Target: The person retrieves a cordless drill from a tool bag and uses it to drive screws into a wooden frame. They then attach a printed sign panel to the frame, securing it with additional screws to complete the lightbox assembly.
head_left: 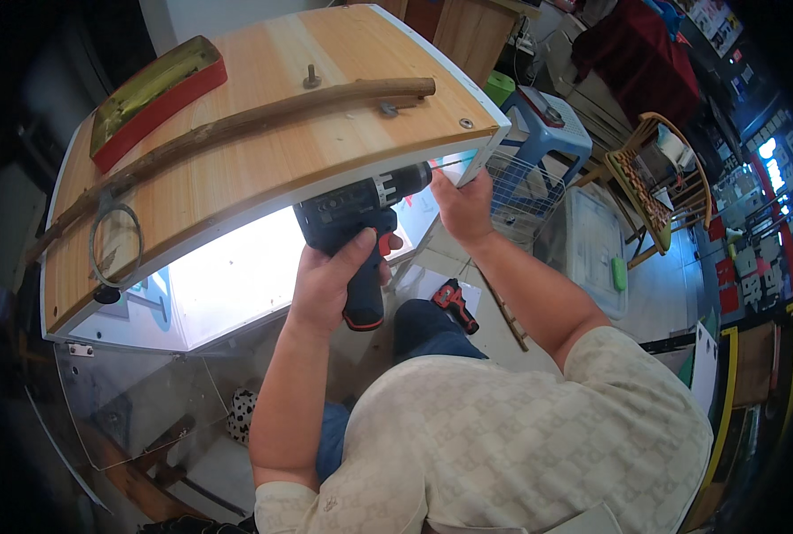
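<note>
In my left hand point(325, 276) is a black cordless drill point(347, 214) with red trim; my fingers wrap its grip. It lies sideways just under the top's near edge, and its long thin bit point(453, 164) points right toward the inside of the cabinet's white side panel point(473, 167). My right hand point(463, 206) is closed around the lower edge of that panel, near the bit; some fingers are hidden. Whether the bit touches the panel I cannot tell. The wood-grain cabinet top point(263, 62) spreads above, with a bright white interior point(236, 276) beneath.
On the top lie a long wooden stick point(263, 116), a red open tin point(161, 102), a bolt point(311, 76) and a wire ring point(116, 245). A second, red-black drill point(455, 305) rests on the floor. To the right are a wire basket point(525, 187), a blue stool point(557, 133) and a chair point(655, 191).
</note>
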The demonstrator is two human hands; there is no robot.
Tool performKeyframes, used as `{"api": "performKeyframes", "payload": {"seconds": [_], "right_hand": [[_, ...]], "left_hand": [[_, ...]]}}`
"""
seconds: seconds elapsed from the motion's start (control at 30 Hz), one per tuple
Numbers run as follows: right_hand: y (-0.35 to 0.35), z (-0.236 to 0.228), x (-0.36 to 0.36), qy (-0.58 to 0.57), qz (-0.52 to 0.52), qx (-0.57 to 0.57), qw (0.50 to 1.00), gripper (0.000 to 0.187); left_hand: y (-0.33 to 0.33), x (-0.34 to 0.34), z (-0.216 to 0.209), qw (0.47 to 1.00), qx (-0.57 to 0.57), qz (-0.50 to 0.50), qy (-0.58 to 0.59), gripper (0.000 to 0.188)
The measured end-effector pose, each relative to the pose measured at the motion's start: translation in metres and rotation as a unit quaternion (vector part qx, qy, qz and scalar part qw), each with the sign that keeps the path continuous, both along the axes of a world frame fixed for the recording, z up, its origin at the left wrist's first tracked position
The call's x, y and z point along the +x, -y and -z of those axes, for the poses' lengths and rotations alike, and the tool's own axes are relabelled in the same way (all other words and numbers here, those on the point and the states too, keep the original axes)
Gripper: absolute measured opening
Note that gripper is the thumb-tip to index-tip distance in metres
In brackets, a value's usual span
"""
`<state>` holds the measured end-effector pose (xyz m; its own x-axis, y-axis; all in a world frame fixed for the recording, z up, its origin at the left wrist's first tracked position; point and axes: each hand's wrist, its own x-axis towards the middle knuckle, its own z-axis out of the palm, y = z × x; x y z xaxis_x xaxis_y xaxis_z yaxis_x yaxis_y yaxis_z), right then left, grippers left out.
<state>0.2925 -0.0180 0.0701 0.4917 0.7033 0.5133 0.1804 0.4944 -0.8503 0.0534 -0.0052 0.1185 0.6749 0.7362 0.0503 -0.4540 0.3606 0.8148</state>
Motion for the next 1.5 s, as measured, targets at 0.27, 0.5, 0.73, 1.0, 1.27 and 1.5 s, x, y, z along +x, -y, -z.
{"api": "performKeyframes", "payload": {"seconds": [0.27,0.5,0.73,1.0,1.27,1.5], "right_hand": [[0.0011,-0.0002,0.0007,0.044,-0.003,0.024,0.999,0.021],[0.0037,-0.0005,0.0027,0.027,-0.022,-0.008,0.999,0.029],[0.0027,0.0009,0.0046,0.029,-0.027,-0.013,0.999,0.029],[0.0016,0.0007,0.004,0.032,-0.026,0.005,0.999,0.028],[0.0042,-0.001,0.0043,0.017,-0.031,0.0,0.999,0.026],[0.0037,-0.0018,0.0037,0.04,-0.004,-0.003,0.999,0.022]], "left_hand": [[0.0002,-0.0003,0.0027,1.0,-0.004,0.01,0.015,0.04],[0.003,0.001,0.0012,0.999,-0.014,0.0,0.031,0.037],[0.0014,-0.0011,0.0014,0.999,-0.007,0.022,0.033,0.037],[0.0038,0.0019,-0.0005,1.0,-0.001,0.002,0.026,0.041],[-0.0004,0.0011,-0.0015,1.0,-0.002,0.017,0.011,0.036],[0.0008,0.0007,-0.0062,0.999,0.034,0.004,-0.032,0.03]]}}
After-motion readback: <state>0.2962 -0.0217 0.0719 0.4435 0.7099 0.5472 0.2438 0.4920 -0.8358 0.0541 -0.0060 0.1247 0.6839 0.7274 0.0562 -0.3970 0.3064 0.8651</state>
